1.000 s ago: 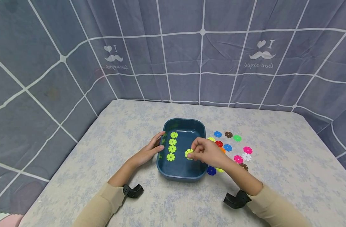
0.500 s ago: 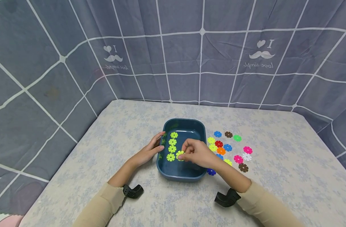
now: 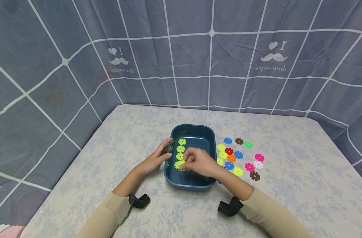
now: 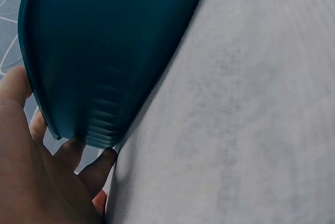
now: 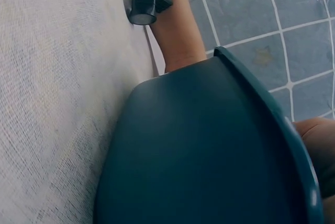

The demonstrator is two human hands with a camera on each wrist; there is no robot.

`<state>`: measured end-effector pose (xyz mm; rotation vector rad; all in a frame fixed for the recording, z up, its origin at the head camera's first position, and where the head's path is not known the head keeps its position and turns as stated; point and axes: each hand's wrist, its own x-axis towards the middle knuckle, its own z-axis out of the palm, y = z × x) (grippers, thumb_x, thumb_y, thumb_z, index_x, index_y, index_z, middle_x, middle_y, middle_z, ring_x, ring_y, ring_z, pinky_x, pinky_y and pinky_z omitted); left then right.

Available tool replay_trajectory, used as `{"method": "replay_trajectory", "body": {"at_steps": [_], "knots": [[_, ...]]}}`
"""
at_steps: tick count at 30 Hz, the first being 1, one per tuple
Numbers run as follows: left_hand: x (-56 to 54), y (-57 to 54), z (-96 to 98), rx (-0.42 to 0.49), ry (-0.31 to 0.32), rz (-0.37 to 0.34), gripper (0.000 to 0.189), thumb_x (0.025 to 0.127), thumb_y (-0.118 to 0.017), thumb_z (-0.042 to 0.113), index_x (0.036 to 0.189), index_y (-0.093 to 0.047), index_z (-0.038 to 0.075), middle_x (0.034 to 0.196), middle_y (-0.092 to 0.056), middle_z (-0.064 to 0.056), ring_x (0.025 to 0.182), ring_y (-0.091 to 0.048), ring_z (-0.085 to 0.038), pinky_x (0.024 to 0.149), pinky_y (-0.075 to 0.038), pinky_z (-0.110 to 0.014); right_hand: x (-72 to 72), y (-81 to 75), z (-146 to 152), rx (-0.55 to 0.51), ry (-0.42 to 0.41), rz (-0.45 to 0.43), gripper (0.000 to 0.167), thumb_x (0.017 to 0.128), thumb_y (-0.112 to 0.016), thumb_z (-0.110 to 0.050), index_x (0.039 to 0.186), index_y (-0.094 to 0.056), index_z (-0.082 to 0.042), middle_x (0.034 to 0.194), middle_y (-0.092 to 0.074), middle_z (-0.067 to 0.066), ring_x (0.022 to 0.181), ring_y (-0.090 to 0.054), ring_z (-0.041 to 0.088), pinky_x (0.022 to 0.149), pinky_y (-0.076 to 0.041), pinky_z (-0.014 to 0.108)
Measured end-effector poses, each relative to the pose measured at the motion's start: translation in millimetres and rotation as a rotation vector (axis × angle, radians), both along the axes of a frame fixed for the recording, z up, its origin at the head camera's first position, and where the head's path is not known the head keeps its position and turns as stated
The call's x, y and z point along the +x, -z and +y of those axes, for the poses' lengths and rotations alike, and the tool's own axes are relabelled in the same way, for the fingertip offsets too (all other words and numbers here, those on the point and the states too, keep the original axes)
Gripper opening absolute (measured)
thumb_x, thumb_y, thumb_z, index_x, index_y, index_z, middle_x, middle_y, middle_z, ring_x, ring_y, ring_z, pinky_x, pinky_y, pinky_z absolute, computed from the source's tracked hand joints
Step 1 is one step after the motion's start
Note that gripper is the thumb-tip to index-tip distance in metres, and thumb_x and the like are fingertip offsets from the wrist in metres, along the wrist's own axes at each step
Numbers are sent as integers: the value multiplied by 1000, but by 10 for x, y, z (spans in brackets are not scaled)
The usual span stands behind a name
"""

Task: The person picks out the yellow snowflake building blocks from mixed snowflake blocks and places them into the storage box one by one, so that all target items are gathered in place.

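At the left wall of a dark teal, rounded rectangular plastic bin point(image 3: 190, 187), the left hand point(image 3: 152, 161) grips with its thumb over the rim. Inside the bin's left part stands a column of yellow-green notched plastic discs point(image 3: 180, 148); at its near end, the right hand point(image 3: 201, 162) pinches a matching disc point(image 3: 178, 165). Multicoloured discs point(image 3: 238, 155) lie scattered right of the bin.

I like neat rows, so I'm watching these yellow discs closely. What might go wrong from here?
1. The pinched yellow disc in the right hand is close to the column of yellow discs, so it might nudge them out of line.
2. The left hand touches the side of the tray; a push there could jolt the column.
3. The right forearm lies near the loose discs and may sweep some aside.
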<state>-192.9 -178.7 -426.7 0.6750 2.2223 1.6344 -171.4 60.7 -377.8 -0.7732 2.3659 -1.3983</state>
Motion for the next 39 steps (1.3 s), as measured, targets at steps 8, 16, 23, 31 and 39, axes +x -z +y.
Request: {"method": "replay_trajectory", "body": {"at_steps": [8, 16, 23, 31, 39], "knots": [[-4, 13, -5, 1, 5, -9, 62, 106, -43, 28, 158, -9, 23, 162, -3, -11, 147, -5, -35, 114, -15, -57, -2, 39, -84, 39, -19, 29, 22, 85, -78, -19, 88, -60, -6, 65, -65, 8, 64, -63, 26, 53, -45, 26], [-11, 15, 2, -7, -1, 8, 62, 106, -43, 27, 158, -10, 22, 162, -5, -10, 147, -7, -36, 114, -15, -58, -5, 62, -127, 55, -47, 39, 20, 85, -78, -16, 87, -60, -6, 66, -67, 9, 66, -65, 28, 53, -45, 26], [-6, -2, 7, -3, 3, 12, 62, 106, -42, 25, 158, -9, 21, 162, -3, -11, 147, -5, -36, 113, -15, -59, -14, 79, -156, 103, -60, 46, 21, 84, -78, -17, 89, -60, -7, 65, -67, 4, 63, -65, 22, 54, -46, 26], [-16, 13, 1, 12, 10, 8, 61, 106, -40, 19, 158, -8, 20, 163, -2, -10, 147, -4, -36, 113, -14, -58, -26, 116, -173, 178, -85, 66, 20, 84, -79, -16, 86, -60, -9, 62, -64, -1, 55, -58, 12, 52, -46, 26], [-8, 8, 2, 26, 20, 7, 62, 106, -41, 23, 158, -8, 20, 163, -2, -10, 147, -4, -35, 113, -15, -58, -9, 153, -216, 263, -119, 93, 20, 84, -78, -14, 83, -59, -10, 59, -59, -5, 51, -54, 10, 51, -43, 23]]}}
